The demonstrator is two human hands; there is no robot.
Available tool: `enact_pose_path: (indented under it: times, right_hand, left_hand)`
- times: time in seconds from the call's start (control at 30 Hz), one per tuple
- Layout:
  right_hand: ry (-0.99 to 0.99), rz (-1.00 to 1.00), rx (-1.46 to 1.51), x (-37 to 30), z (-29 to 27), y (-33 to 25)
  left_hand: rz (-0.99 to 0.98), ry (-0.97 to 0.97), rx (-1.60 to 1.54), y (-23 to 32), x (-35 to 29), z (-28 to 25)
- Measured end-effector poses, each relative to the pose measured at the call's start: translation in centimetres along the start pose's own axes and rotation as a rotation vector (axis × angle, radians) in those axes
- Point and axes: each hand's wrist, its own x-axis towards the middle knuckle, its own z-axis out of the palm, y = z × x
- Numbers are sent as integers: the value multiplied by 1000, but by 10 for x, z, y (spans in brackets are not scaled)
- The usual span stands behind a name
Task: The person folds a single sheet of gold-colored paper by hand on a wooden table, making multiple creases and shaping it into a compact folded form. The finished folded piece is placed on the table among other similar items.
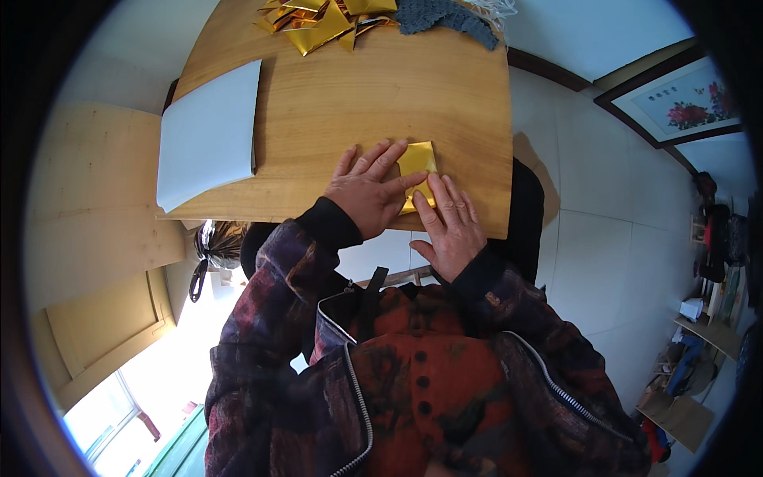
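Observation:
A piece of shiny gold foil paper (pixel 416 157) lies flat near the front edge of the wooden table, its edges straight as if folded. My left hand (pixel 369 187) rests over its left side with fingers stretched out, the thumb or a finger reaching across the foil. On its lower right lies my right hand (pixel 451 222), fingers extended and pressing down at the foil's edge. Both hands cover part of the paper, so its full outline is hidden.
A stack of white paper (pixel 208 131) sits at the table's left edge. At the far side are a pile of gold foil pieces (pixel 322 24), a dark grey textured cloth (pixel 445 20) and white strings (pixel 494 8). The wooden table (pixel 342 87) ends just before my body.

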Motion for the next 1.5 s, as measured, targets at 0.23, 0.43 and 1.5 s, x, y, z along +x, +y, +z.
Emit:
enact_pose_path:
  times: [0.23,0.43,1.5]
  right_hand:
    - [-17,-18,-52,-1,2,2]
    - [-18,-20,-68,-2,5,3]
    - [0,21,-9,-32,-4,-4]
  left_hand:
    - [3,-30,37,-3,1,3]
    - [17,-40,49,-4,2,4]
    - [-46,-98,24,-1,7,2]
